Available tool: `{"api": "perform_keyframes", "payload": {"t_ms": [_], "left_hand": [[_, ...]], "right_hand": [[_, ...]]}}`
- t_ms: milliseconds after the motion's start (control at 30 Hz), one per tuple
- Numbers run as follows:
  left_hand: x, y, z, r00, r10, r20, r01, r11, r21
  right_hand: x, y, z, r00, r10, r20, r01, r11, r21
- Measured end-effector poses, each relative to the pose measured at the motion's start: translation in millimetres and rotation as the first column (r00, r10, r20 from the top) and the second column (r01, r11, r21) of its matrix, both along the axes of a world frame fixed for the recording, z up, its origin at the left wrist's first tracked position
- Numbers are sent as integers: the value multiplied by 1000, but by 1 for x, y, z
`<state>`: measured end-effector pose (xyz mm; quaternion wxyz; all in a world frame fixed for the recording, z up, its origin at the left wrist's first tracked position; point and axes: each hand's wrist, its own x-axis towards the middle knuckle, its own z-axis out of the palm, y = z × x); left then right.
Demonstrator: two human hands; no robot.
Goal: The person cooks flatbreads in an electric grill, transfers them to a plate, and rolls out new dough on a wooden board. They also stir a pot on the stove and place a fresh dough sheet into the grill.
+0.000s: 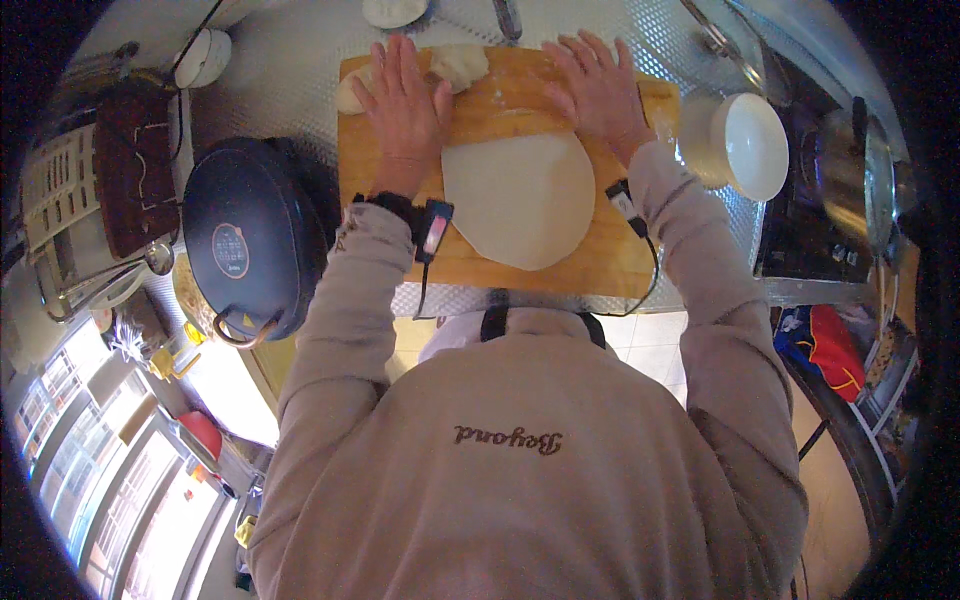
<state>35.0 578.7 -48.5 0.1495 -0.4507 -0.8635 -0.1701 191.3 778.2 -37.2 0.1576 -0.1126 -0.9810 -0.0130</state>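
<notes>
A wooden board (525, 279) lies before me, bearing a thin, rolled-out sheet of pale dough (521, 206). My left hand (409, 105) is palm down over the far left of the board, fingers stretched and thumb out. Lumps of dough sit by it: one (352, 91) partly hidden behind its fingers, another (459, 67) just right of its thumb. At the far right of the board, my right hand (596, 90) is also palm down with fingers spread. Between the hands, the sheet's far edge looks straight; I cannot tell whether a wood-coloured rolling pin lies there under my palms.
Left of the board stands a black round electric pan (255, 187) with a looped handle. A white bowl (756, 146) is at the right, beside a black cooktop (784, 232) with a metal pot (851, 176). A dark handle (508, 19) lies beyond the board. Cables hang from both wrists.
</notes>
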Motion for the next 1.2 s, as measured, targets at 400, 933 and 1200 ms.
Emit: {"api": "perform_keyframes", "payload": {"t_ms": [400,933,1200], "left_hand": [[3,1,-1,997,-18,79,18,1000,1],[-10,1,16,1000,10,-29,-5,986,169],[20,-38,32,960,-254,120,234,959,157]], "right_hand": [[-1,-3,9,976,54,211,-42,997,-61],[-7,19,3,995,94,31,-90,990,-111],[2,19,7,952,174,250,-172,985,-29]]}}
